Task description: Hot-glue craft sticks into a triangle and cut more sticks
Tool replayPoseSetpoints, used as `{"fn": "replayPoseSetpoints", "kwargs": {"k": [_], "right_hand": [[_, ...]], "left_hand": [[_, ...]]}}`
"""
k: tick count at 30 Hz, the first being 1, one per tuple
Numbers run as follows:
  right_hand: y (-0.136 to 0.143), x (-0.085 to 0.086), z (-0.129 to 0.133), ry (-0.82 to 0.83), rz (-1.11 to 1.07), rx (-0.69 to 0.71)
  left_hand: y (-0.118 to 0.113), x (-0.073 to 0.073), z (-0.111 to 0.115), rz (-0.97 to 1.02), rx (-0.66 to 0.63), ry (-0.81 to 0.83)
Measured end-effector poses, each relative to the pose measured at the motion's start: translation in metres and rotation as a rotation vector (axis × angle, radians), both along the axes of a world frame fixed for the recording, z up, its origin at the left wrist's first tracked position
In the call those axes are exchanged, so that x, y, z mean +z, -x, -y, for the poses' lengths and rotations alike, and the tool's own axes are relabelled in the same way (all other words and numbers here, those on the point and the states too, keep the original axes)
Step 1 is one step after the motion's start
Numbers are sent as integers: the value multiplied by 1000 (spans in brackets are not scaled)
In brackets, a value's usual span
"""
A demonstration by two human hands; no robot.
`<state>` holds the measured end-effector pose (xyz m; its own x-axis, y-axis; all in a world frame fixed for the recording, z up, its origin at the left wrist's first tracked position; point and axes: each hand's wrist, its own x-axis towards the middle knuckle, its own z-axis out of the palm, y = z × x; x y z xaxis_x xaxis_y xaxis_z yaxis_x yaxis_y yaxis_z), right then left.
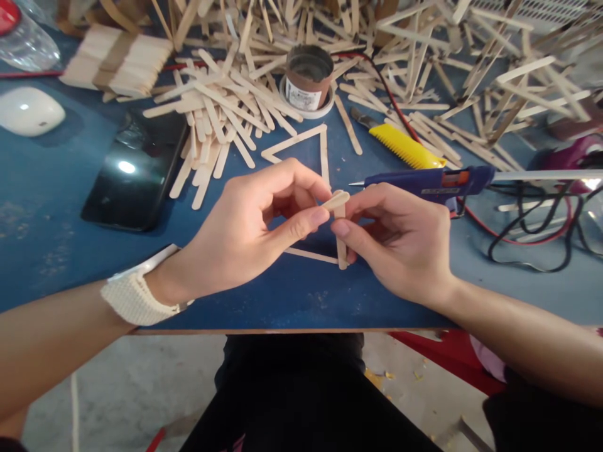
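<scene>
Between thumb and fingers, my left hand (264, 220) pinches a wooden craft stick (336, 201) whose rounded end points right. My right hand (400, 238) grips a second craft stick (342, 251), which runs downward and meets the first near its end. Behind my fingers, on the table, lies an angled frame of joined craft sticks (301, 141); my hands hide part of it. Below my left hand shows another thin stick (311, 255), reaching toward the upright one. Just beyond my right hand rests a blue hot glue gun (424, 182), its nozzle pointing left.
A yellow utility knife (407, 144) and a small brown pot (308, 78) stand beyond my hands. Loose craft sticks (211, 113) pile across the back. To the left are a black phone (136, 169), a white mouse (31, 112) and a stick bundle (117, 59). Black cables (532, 232) coil at right.
</scene>
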<state>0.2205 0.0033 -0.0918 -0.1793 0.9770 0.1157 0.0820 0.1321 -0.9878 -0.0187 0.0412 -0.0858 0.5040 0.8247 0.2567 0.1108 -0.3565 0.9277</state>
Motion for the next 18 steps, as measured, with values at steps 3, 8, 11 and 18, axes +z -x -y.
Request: {"fn": "replayPoseSetpoints", "kwargs": {"k": [3,8,11,18], "right_hand": [[0,0,0,4,-18,-2],[-1,-2,0,-25,-41,4],[-1,-2,0,-31,-32,6],[-4,-4,0,-54,-43,28]], "left_hand": [[1,-1,-1,-5,3,6],[2,-1,-4,4,7,32],[2,-1,-5,18,-4,33],[3,-1,-7,22,-17,13]]}}
